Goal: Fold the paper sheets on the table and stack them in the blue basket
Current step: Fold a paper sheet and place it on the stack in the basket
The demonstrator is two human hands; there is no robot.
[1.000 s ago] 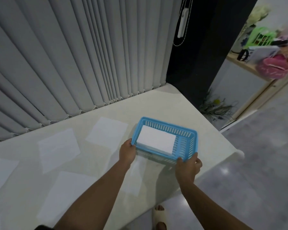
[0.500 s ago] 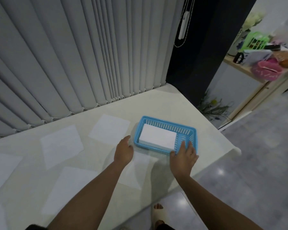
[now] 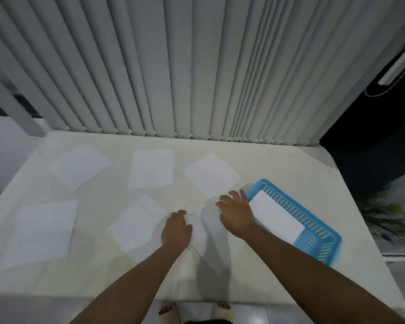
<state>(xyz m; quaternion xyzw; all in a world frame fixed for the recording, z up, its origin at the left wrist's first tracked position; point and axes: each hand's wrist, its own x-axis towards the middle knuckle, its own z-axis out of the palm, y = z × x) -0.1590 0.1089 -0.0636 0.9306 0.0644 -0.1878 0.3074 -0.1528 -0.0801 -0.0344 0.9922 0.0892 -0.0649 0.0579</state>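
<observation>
1. Both hands are laid on one paper sheet (image 3: 208,237) at lower centre — the left hand (image 3: 176,230) with fingers curled, the right hand (image 3: 236,212) spread wide and flat; nothing is gripped.
2. The blue basket (image 3: 323,239) is seen at right, just beside the right hand, with folded paper (image 3: 276,217) inside.
3. Five more flat sheets are spread across the table (image 3: 278,164), left and centre.

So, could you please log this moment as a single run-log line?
left hand: open, on sheet | right hand: open, same sheet | blue basket: holds folded paper
</observation>
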